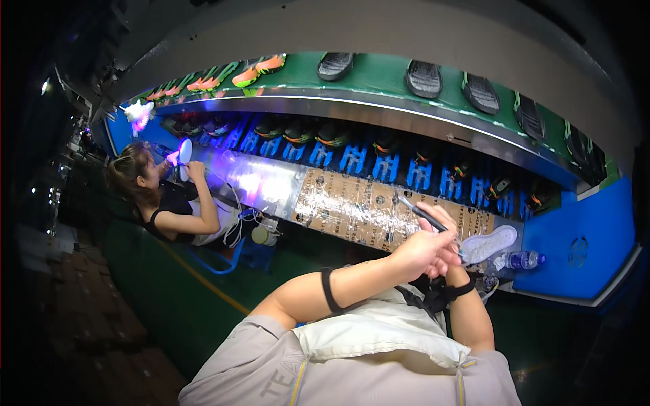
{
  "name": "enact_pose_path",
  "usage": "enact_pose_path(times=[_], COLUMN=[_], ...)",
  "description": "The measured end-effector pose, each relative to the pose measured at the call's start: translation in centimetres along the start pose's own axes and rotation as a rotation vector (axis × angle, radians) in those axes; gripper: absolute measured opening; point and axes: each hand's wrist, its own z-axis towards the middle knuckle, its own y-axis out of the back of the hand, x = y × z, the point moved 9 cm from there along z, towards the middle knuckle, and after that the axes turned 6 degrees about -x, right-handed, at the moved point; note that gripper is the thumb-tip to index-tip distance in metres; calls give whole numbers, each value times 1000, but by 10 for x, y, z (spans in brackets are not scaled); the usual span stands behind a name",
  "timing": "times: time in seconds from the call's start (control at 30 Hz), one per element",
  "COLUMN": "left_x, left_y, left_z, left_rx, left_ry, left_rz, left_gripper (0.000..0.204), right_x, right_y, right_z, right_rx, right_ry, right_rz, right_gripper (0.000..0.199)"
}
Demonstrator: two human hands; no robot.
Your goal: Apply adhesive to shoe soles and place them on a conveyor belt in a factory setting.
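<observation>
I have the left hand (421, 253) overlapping the right hand (448, 262), fingers bent around a dark-handled brush (425, 217), though I cannot tell which hand grips it. Handling that brush looks to be the step in hand, and I judge the next move calls for a settled hold, with a white shoe sole (489, 245) lying just beside the hands. Beyond, a printed cardboard sheet (359, 210) covers the workbench (284, 184), and black soles (424, 80) line a green belt (379, 70).
</observation>
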Motion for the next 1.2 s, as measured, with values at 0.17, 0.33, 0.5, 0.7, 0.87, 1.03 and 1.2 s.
enact_pose_path(times=[0.17,0.33,0.5,0.7,0.87,1.03,1.2], left_x=[-126,-343,-474,-493,-504,-600,-520], left_y=[10,84,333,297,318,525,460], left_z=[-66,-110,-91,-50,-36,-93,-80], left_rx=[116,-930,-1109,-1070,-1039,-1313,-1599], left_ry=[-259,-1199,-916,-974,-969,-1047,-890], left_rz=[759,2077,2615,2319,2244,2084,1728], left_gripper=[34,29,32,35,39,64,60], right_x=[-31,-44,-6,57,85,69,62], right_y=[70,133,162,266,284,279,221], right_z=[-13,-52,-64,-132,-127,-54,-5], right_rx=[-285,-464,-588,-1161,-1085,-887,-641], right_ry=[-169,-139,-141,-16,-1,-3,53], right_rz=[80,-134,-79,445,509,404,382], right_gripper=[28,36,29,31,29,28,28])
